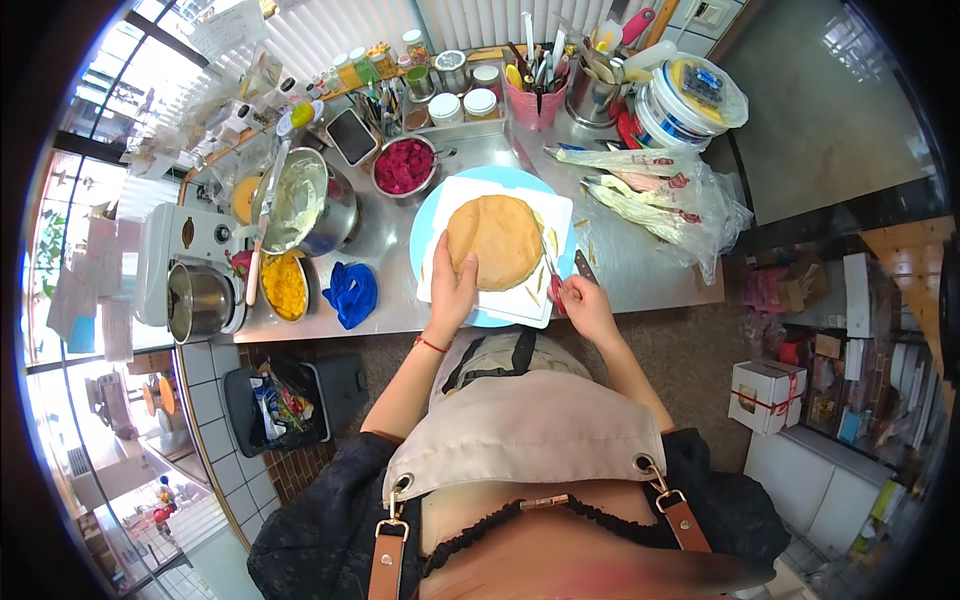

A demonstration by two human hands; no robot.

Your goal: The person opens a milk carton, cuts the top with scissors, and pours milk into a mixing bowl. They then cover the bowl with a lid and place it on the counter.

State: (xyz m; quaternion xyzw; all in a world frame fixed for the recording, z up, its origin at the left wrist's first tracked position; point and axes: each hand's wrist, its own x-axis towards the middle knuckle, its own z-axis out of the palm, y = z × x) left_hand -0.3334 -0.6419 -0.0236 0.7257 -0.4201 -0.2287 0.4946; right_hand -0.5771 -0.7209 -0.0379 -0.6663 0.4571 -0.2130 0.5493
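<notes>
A round, golden-brown sponge cake lies on a white square board, which sits on a light-blue round turntable. My left hand grips the cake's near left edge, fingers along its side and thumb on top. In my right hand are red-handled scissors, closed in by the fingers; their metal blades reach up along the cake's right side. Thin strips of cake trimmings are scattered on the board there. Just beyond my right hand lies a knife with a dark riveted handle.
Left of the turntable stand a bowl of dark-pink cubes, a mixing bowl of pale cream, a bowl of yellow fruit pieces, a blue cloth and a stand mixer. Filled piping bags lie on the right.
</notes>
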